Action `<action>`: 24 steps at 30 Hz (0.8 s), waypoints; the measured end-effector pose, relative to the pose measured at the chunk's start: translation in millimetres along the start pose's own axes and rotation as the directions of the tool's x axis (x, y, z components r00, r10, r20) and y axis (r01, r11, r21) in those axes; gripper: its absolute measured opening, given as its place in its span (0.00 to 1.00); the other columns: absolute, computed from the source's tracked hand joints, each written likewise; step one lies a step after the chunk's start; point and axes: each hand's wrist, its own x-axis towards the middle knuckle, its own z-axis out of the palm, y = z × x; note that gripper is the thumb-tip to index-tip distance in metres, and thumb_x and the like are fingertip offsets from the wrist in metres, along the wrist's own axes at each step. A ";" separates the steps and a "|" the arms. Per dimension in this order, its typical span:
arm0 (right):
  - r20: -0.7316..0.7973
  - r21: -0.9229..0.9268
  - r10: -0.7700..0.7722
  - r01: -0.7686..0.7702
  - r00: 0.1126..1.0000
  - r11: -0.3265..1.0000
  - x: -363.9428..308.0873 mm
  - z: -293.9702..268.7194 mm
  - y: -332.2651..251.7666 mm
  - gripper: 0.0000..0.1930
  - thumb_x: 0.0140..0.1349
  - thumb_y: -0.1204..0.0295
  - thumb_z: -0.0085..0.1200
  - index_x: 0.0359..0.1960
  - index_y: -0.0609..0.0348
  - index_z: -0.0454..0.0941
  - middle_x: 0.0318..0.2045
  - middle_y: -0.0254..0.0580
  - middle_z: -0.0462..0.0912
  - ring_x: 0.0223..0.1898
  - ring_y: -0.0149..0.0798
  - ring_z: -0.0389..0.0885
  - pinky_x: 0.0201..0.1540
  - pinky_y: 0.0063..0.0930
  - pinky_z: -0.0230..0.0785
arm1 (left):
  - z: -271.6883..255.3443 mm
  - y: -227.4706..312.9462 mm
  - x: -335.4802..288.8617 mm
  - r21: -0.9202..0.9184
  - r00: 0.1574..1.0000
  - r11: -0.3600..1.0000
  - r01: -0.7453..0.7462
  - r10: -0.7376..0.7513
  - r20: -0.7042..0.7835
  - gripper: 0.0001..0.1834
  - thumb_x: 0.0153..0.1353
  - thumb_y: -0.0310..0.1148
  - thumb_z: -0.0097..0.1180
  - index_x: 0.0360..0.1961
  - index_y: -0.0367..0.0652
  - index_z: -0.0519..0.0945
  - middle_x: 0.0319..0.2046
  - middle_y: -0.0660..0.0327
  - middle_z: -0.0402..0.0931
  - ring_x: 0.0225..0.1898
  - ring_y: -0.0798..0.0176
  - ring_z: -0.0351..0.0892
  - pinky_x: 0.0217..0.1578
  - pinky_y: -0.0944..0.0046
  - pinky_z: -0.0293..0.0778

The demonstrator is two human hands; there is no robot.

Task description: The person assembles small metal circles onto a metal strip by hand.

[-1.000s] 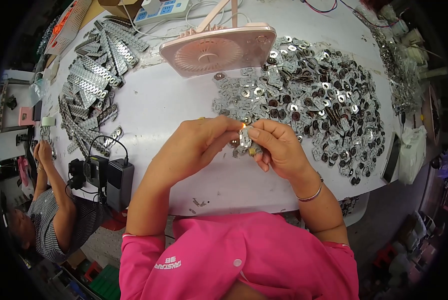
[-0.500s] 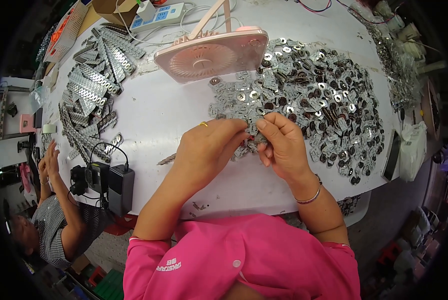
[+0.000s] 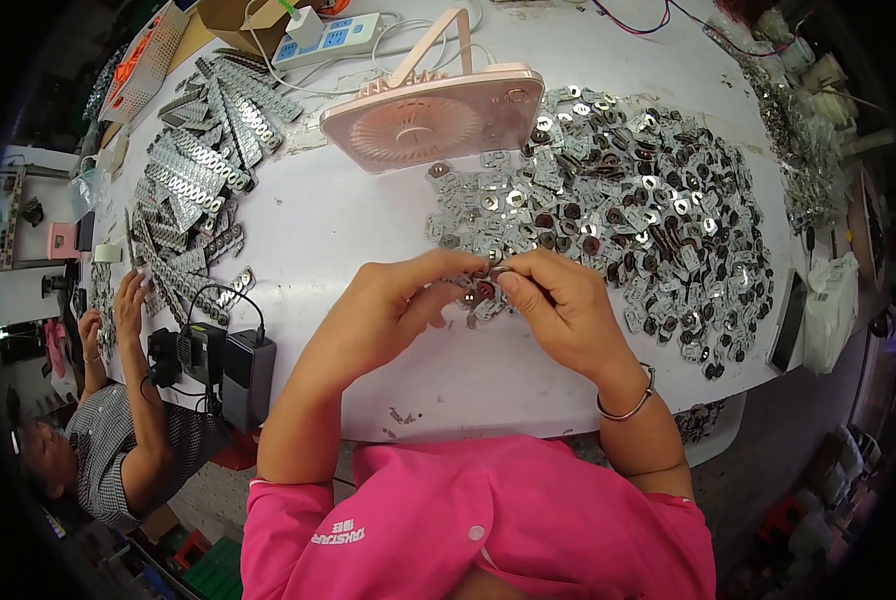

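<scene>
Above the near left edge of a wide heap of small metal parts [image 3: 658, 220], my two hands meet fingertip to fingertip. My left hand [image 3: 393, 310] pinches a small metal part [image 3: 493, 262] with thumb and forefinger. From the other side my right hand [image 3: 560, 305] grips the same part, its thumb laid against the forefinger. Fingers cover much of the piece, so its exact form is hard to make out. More loose plates with dark round discs lie right under the fingertips.
A pink fan [image 3: 418, 125] stands behind my hands. Stacked metal strips [image 3: 193, 180] lie at the left, near a black adapter [image 3: 248, 375] with a cable. A power strip [image 3: 330, 38] lies at the back. A co-worker's hand [image 3: 128, 310] reaches over the table's left edge.
My left hand has opened its grip pose somewhat, fingers now more curved around the part. The view has shifted slightly. The co-worker's hands have lowered toward the strips.
</scene>
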 end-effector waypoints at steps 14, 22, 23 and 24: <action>0.134 0.065 -0.048 0.040 0.990 0.997 -2.0 4.5 -4.6 0.07 0.66 0.73 0.50 0.36 0.64 0.77 0.26 0.42 0.76 0.26 0.39 0.75 0.31 0.29 0.67 | 0.8 -5.2 -9.6 -0.015 0.999 0.999 0.039 -0.039 0.026 0.15 0.63 0.30 0.56 0.51 0.43 0.79 0.25 0.57 0.81 0.26 0.63 0.81 0.29 0.66 0.75; 0.190 0.151 0.095 -0.125 0.977 0.981 -2.7 -1.4 -6.3 0.07 0.65 0.73 0.52 0.33 0.64 0.77 0.23 0.42 0.76 0.24 0.39 0.73 0.29 0.28 0.66 | -10.0 -3.6 -14.5 0.046 0.981 0.992 0.117 -0.123 0.151 0.11 0.66 0.30 0.53 0.48 0.39 0.78 0.23 0.61 0.80 0.22 0.69 0.80 0.25 0.69 0.75; 0.212 0.124 0.080 -0.108 0.974 0.986 -2.0 -1.9 -6.4 0.06 0.64 0.73 0.52 0.33 0.64 0.77 0.23 0.42 0.76 0.23 0.40 0.73 0.29 0.28 0.66 | -10.6 -4.0 -13.9 0.032 0.977 0.993 0.113 -0.117 0.179 0.10 0.66 0.30 0.53 0.45 0.38 0.77 0.23 0.60 0.80 0.22 0.68 0.80 0.25 0.68 0.75; 0.214 0.125 0.078 -0.107 0.974 0.986 -1.5 -1.7 -7.2 0.06 0.64 0.73 0.52 0.33 0.64 0.77 0.23 0.42 0.76 0.23 0.40 0.73 0.29 0.28 0.66 | -11.4 -3.8 -14.7 0.019 0.972 0.994 0.111 -0.112 0.205 0.08 0.66 0.31 0.53 0.42 0.37 0.77 0.23 0.60 0.80 0.22 0.67 0.81 0.24 0.67 0.74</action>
